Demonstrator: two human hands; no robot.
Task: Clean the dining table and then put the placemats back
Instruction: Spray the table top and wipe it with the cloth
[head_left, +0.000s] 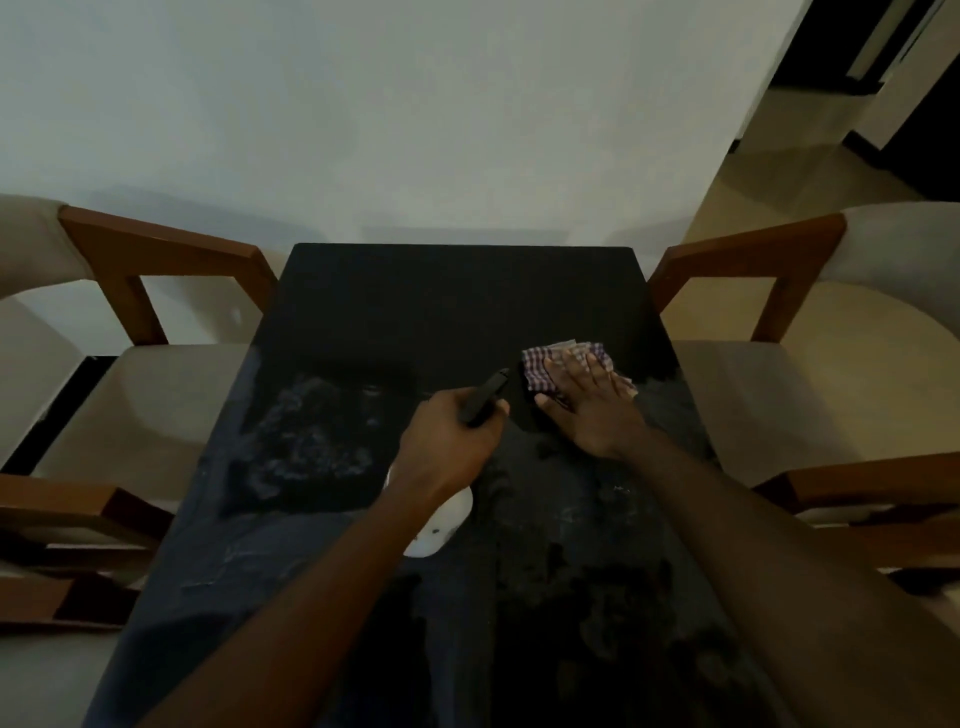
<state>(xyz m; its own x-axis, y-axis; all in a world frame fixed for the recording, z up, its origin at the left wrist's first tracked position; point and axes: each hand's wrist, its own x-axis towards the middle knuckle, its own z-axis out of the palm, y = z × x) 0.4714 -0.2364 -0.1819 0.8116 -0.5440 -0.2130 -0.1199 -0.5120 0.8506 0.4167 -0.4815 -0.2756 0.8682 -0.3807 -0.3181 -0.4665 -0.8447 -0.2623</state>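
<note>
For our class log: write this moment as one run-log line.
left hand grips dark object | right hand presses checked cloth | table streaked

1. Far left chair: wooden frame, cream upholstery
2. Near left chair: same build, partly cut off
3. Far right chair and near right chair: matching
4. Wall: plain, pale
5. Floor: cream, leading to a dark doorway

Dim, soft wide-angle shot.
Tabletop nr the right hand almost black, faint grey sheen left of the left hand; wall beyond both is pale w/ soft shadows (frame edges bow, slight blur throughout).
</note>
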